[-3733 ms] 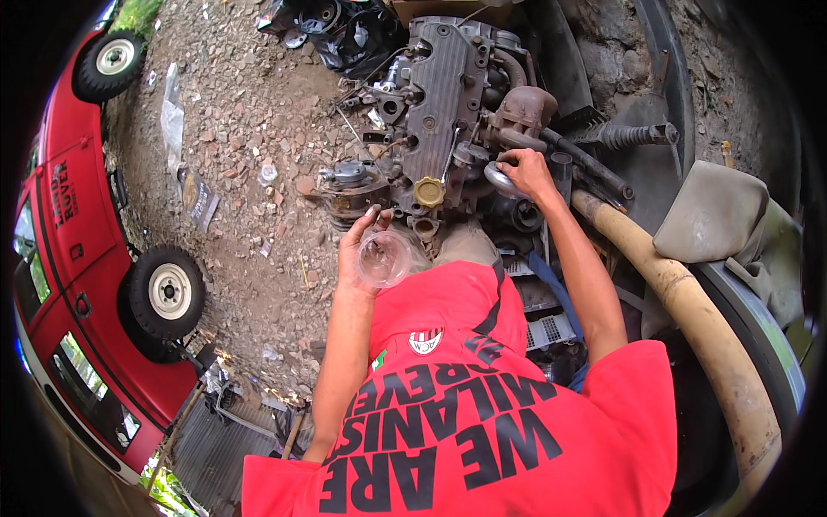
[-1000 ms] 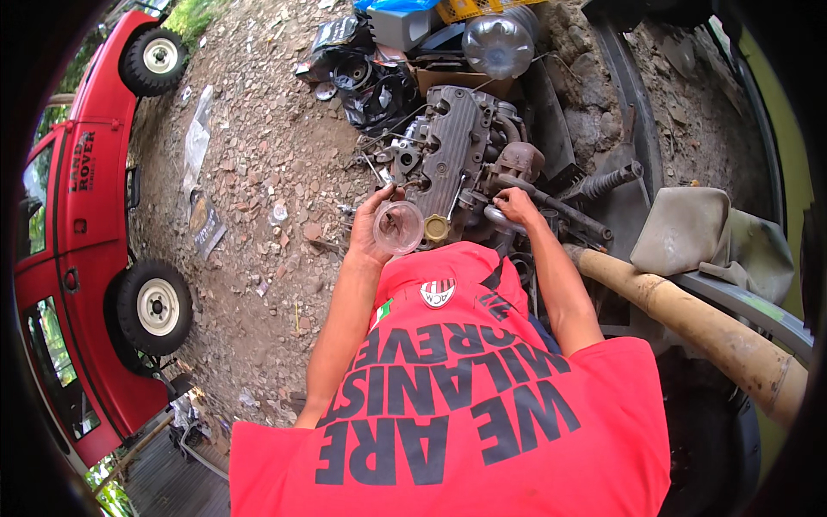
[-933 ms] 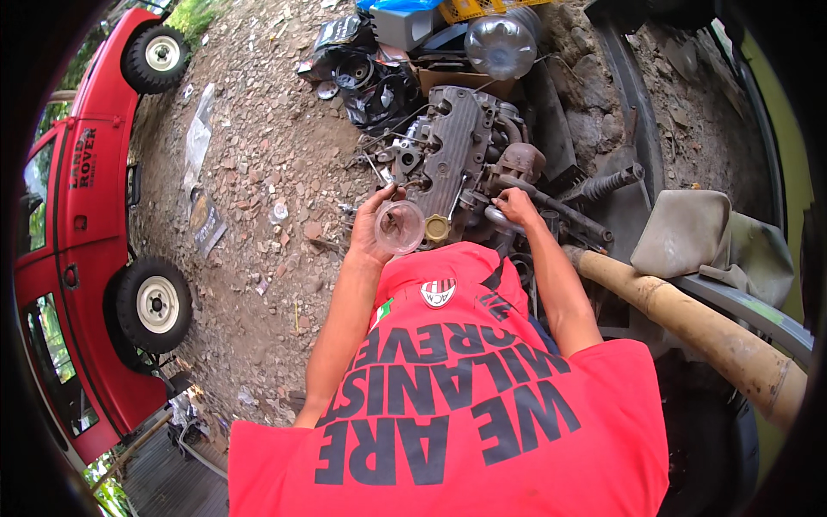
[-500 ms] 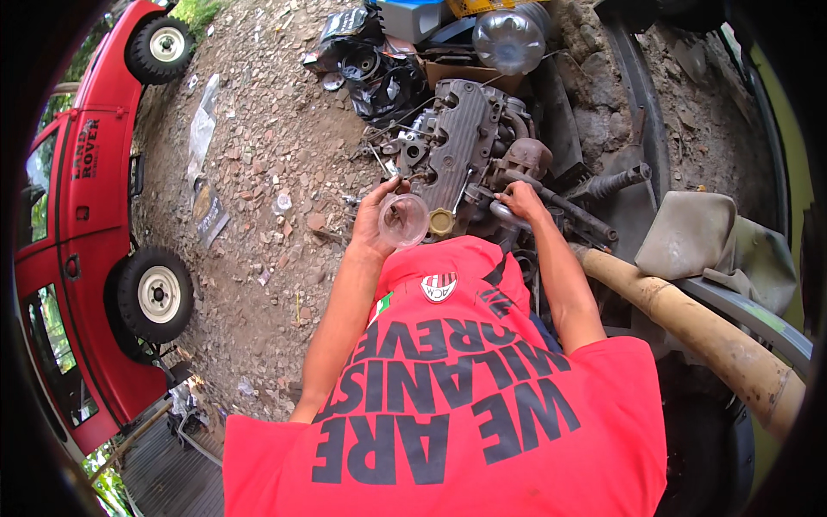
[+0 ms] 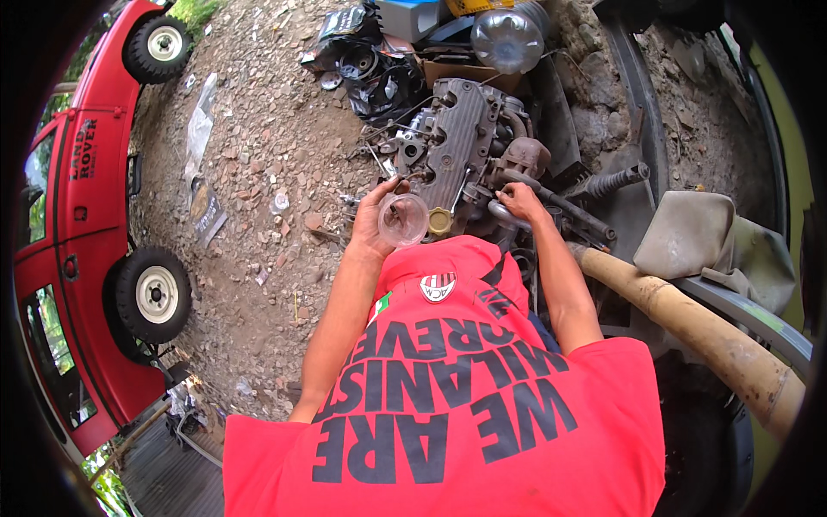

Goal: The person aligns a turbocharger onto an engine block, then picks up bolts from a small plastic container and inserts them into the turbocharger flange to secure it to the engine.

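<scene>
To your left, a red off-road vehicle stands on stony ground, with crumpled clear plastic lying nearby. Ahead of you, a clear bottle sits just beside a yellow crate. To your right, a bamboo pole slants below a grey cushion.

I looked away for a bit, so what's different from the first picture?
The left hand moved the clear plastic cup forward, level with the yellow oil filler cap on the engine. Nothing was visibly let go. The right hand stayed at the curved metal pipe.
</scene>
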A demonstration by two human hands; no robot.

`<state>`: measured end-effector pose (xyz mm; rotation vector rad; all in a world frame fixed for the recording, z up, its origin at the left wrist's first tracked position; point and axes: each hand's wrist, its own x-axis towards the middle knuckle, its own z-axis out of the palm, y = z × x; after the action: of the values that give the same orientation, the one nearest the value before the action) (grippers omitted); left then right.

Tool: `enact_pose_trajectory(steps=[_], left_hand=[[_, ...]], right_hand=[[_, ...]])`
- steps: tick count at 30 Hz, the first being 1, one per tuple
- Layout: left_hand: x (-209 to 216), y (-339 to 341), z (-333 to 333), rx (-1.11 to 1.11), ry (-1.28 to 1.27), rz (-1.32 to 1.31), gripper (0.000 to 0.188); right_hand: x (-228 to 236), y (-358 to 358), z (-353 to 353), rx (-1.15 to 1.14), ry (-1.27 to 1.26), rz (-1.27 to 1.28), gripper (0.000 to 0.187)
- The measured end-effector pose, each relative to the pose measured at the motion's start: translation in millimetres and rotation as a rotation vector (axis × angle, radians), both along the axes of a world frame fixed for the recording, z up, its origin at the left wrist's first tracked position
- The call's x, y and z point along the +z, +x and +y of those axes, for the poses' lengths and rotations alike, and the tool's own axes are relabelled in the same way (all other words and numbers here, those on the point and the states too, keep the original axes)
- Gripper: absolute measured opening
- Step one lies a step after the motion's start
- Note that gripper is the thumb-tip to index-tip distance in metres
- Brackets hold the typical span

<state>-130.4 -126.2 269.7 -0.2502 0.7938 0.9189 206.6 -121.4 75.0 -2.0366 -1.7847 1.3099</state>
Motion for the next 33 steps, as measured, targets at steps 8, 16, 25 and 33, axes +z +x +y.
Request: enact_pose_trajectory(steps=[8, 16, 25, 33], left_hand=[[-5, -8, -3, 0.011, 0.002, -0.031, 0.013], [-3, -5, -3, -0.004, 0.018, -0.012, 0.012], [-8, -6, 0, -0.006, 0.005, -0.039, 0.015], [-8, -3, 1, -0.003, -0.011, -0.019, 0.016]], right_hand=[[33, -10, 10, 0.069, -0.077, -0.121, 0.034], [18, -3, 0, -0.003, 0.013, -0.043, 0.038], [12, -2, 2, -0.009, 0.018, 0.02, 0.037], [2, 6, 0, -0.022, 0.045, 0.024, 0.035]])
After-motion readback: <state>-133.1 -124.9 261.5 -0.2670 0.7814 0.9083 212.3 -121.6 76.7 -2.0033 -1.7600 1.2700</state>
